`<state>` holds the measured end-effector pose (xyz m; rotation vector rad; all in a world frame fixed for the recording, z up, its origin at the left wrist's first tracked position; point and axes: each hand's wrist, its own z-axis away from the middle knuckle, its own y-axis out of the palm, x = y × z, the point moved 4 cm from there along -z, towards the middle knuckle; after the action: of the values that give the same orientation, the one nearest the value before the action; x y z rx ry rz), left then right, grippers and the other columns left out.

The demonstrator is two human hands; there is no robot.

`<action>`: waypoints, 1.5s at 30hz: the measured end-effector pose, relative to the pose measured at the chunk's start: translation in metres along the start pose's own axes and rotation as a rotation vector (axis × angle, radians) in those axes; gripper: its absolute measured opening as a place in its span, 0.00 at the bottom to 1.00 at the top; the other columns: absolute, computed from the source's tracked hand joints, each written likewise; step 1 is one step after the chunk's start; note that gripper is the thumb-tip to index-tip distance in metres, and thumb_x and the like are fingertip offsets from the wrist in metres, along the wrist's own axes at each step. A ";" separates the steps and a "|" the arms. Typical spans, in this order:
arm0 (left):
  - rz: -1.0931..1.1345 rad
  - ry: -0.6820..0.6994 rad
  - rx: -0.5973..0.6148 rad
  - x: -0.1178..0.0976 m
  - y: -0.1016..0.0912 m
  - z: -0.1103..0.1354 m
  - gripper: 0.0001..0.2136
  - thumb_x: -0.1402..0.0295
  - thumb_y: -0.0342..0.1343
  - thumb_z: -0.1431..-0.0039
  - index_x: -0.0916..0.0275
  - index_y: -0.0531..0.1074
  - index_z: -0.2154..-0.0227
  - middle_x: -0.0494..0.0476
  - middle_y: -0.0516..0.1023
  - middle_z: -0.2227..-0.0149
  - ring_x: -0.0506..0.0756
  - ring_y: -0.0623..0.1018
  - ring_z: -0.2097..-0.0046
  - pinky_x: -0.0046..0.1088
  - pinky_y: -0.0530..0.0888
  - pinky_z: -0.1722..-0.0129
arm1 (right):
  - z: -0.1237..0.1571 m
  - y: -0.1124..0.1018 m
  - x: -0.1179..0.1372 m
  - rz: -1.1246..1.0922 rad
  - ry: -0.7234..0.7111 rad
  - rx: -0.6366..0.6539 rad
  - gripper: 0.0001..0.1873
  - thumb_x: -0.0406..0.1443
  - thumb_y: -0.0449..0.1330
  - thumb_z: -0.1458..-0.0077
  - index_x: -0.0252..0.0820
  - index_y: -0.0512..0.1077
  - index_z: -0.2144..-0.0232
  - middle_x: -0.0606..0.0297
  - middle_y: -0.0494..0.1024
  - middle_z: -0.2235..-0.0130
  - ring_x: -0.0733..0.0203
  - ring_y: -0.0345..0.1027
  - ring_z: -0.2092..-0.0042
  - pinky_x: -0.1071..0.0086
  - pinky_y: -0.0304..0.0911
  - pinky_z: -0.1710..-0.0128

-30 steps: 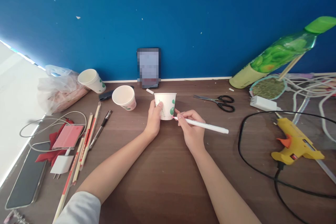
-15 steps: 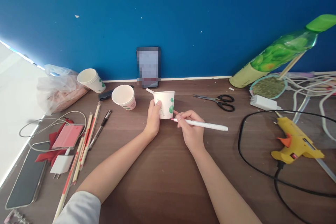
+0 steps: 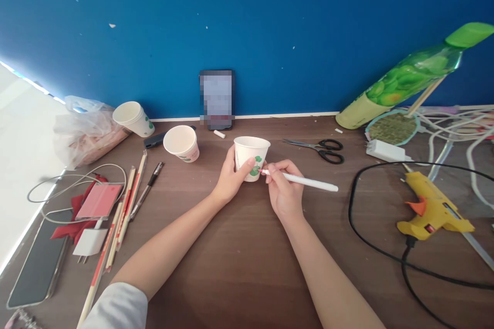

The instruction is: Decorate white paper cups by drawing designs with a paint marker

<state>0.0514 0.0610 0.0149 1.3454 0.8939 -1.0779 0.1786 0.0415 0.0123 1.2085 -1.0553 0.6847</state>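
One paper cup (image 3: 247,150), left of the scissors (image 3: 317,146), is gripped by the curled left hand (image 3: 229,177); the right hand (image 3: 286,190) pinches a marker (image 3: 313,183) tip-first at its leaf print (image 3: 255,170). Marking seems in hand; next strokes need steadiness.

A brown table (image 3: 231,267) stretched before us, crowded along both sides. At left lay a phone (image 3: 36,267), some chopsticks (image 3: 123,213) and a pen (image 3: 148,187), with a bag (image 3: 83,139) and stacked cups (image 3: 134,119) toward the far edge. A lone cup (image 3: 181,146) stood nearby, and a white cap (image 3: 219,134) lay before an upright screen (image 3: 217,93). Scissors (image 3: 318,147) rested right of centre; farther right, a bottle (image 3: 401,82) stood near white cables (image 3: 470,159), and a yellow glue gun (image 3: 432,211) lay with its cord (image 3: 403,267) looped.
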 end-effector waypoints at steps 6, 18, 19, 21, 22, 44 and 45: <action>0.003 -0.037 -0.164 0.007 -0.009 -0.002 0.22 0.50 0.61 0.48 0.61 0.64 0.60 0.56 0.75 0.60 0.55 0.76 0.58 0.30 0.72 0.59 | 0.004 -0.001 -0.003 0.035 -0.046 0.092 0.11 0.36 0.66 0.52 0.45 0.67 0.80 0.77 0.65 0.84 0.66 0.70 0.74 0.51 0.63 0.42; 0.075 -0.038 -0.095 0.000 -0.001 0.000 0.24 0.49 0.61 0.49 0.61 0.60 0.60 0.54 0.78 0.67 0.56 0.80 0.63 0.33 0.74 0.62 | 0.006 0.003 0.002 0.230 -0.137 0.131 0.11 0.37 0.65 0.51 0.44 0.68 0.80 0.73 0.70 0.81 0.59 0.76 0.65 0.50 0.65 0.44; 0.066 -0.037 -0.102 -0.001 -0.001 -0.001 0.25 0.49 0.61 0.49 0.61 0.60 0.60 0.54 0.78 0.67 0.56 0.80 0.64 0.32 0.74 0.62 | 0.007 0.004 0.003 0.244 -0.141 0.128 0.11 0.38 0.65 0.52 0.44 0.67 0.80 0.73 0.70 0.81 0.58 0.77 0.65 0.50 0.66 0.44; 0.053 -0.034 -0.110 -0.001 -0.001 -0.001 0.25 0.48 0.61 0.50 0.61 0.60 0.60 0.54 0.78 0.67 0.56 0.80 0.64 0.32 0.74 0.63 | 0.007 0.004 0.005 0.265 -0.148 0.123 0.11 0.38 0.65 0.52 0.45 0.67 0.80 0.72 0.70 0.82 0.57 0.77 0.65 0.51 0.67 0.45; 0.052 -0.034 -0.112 -0.001 -0.001 -0.001 0.26 0.48 0.61 0.50 0.61 0.60 0.60 0.54 0.78 0.67 0.55 0.80 0.64 0.32 0.74 0.63 | 0.007 0.005 0.005 0.273 -0.150 0.120 0.11 0.38 0.65 0.52 0.45 0.67 0.80 0.72 0.70 0.82 0.56 0.77 0.65 0.51 0.67 0.45; 0.144 -0.038 -0.035 0.006 -0.002 -0.003 0.20 0.52 0.58 0.44 0.60 0.60 0.59 0.54 0.78 0.67 0.56 0.80 0.60 0.34 0.72 0.57 | 0.008 0.003 0.003 0.263 -0.158 0.067 0.11 0.37 0.64 0.50 0.45 0.68 0.79 0.72 0.72 0.81 0.58 0.78 0.65 0.55 0.71 0.49; 0.136 -0.039 -0.052 0.006 -0.003 -0.004 0.20 0.52 0.59 0.45 0.60 0.60 0.59 0.54 0.78 0.66 0.56 0.79 0.60 0.34 0.72 0.57 | 0.008 0.003 0.003 0.263 -0.157 0.065 0.11 0.37 0.64 0.50 0.45 0.68 0.79 0.73 0.72 0.81 0.59 0.78 0.66 0.55 0.71 0.49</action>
<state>0.0508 0.0643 0.0078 1.3181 0.7856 -0.9662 0.1750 0.0345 0.0166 1.2057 -1.3478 0.8425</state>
